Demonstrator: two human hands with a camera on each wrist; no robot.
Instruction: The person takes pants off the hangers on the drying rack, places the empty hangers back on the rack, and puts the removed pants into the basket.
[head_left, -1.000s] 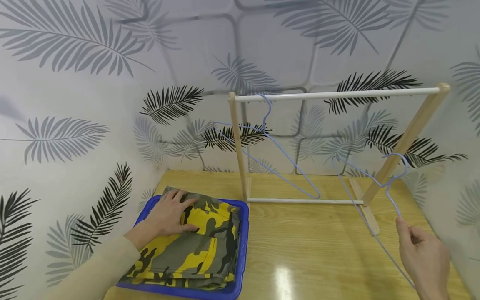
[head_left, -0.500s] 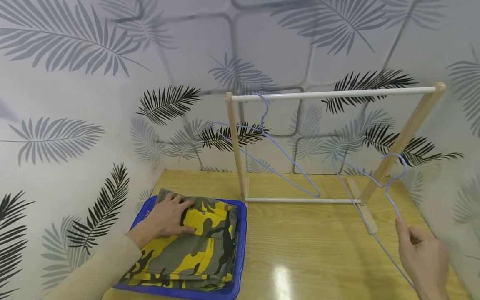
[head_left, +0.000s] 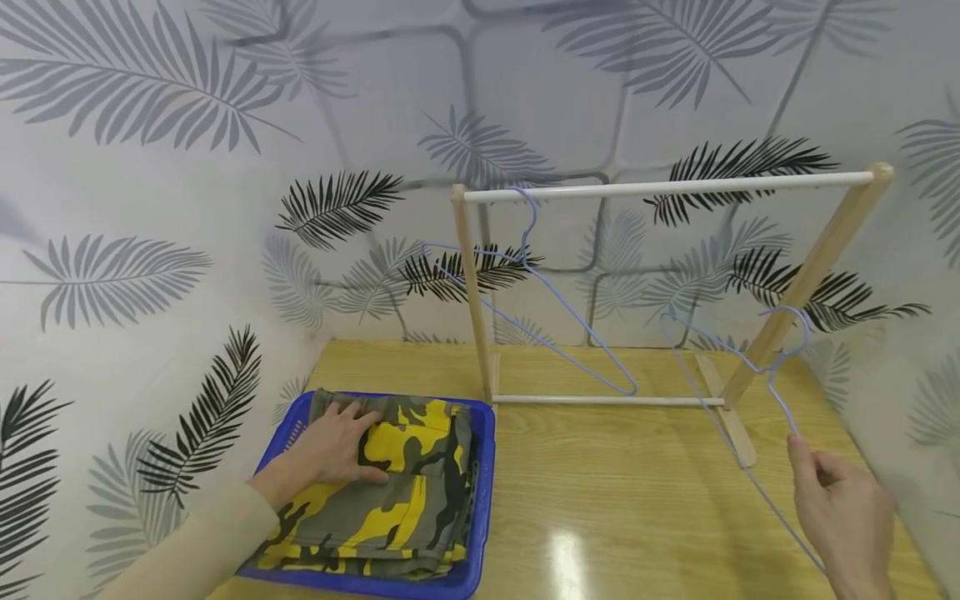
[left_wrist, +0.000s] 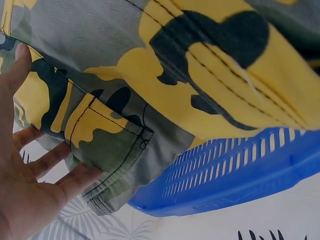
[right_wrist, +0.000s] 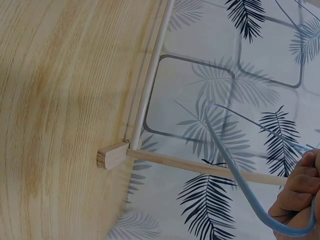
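Observation:
A folded yellow, grey and black camouflage garment (head_left: 382, 512) lies in a blue plastic basket (head_left: 486, 483), left of centre in the head view. My left hand (head_left: 330, 446) rests on its far left part with fingers spread. The left wrist view shows straight fingers (left_wrist: 75, 180) against the cloth (left_wrist: 115, 140) near a stitched pocket. On the right, my right hand (head_left: 847, 517) pinches one sloping arm of a thin light-blue hanger (head_left: 782, 404), whose hook points upward. The right wrist view shows curled fingers (right_wrist: 300, 190) at the hanger wire (right_wrist: 237, 174).
A clothes rack with a white top rail (head_left: 660, 187) and wooden posts stands at the back of the wooden table (head_left: 600, 492). A second light-blue hanger (head_left: 573, 312) hangs near the rail's left end. Patterned walls (head_left: 187, 333) border the table.
The garment's far edge has dropped slightly into the basket, and my left hand has lowered a little with it. My right hand has kept its pinch on the hanger, almost still.

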